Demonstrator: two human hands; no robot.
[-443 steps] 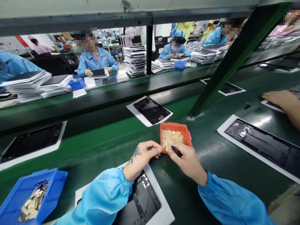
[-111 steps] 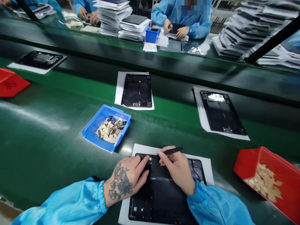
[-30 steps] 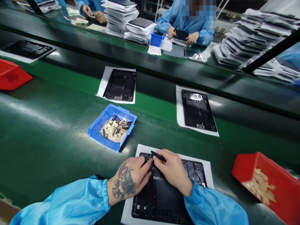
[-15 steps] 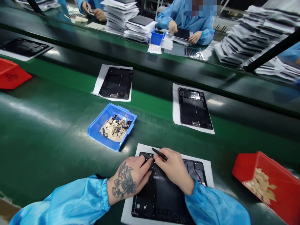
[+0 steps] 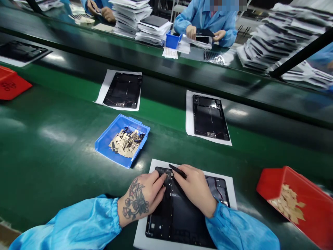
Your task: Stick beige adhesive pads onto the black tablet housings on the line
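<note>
A black tablet housing (image 5: 182, 218) lies on a white sheet (image 5: 142, 231) in front of me, its inside facing up. My left hand (image 5: 142, 196), tattooed on the back, rests at the housing's upper left with its fingers bent together near a small part at the top edge; whether they pinch anything is too small to make out. In my right hand (image 5: 195, 187) is a black pen-like tool (image 5: 177, 171), held between thumb and fingers, its pointed end up to the left. Both hands are close together, not touching.
A blue bin (image 5: 122, 140) of small pieces stands beyond my left hand. Red bins are at the right (image 5: 299, 205) and far left (image 5: 13, 83). Further housings on sheets (image 5: 210, 118) lie on the green belt. Across it, people work beside paper stacks (image 5: 131, 19).
My left fingers have drawn back slightly from the right hand. The housings on the belt have shifted left. Across the belt, a person has lifted a dark panel.
</note>
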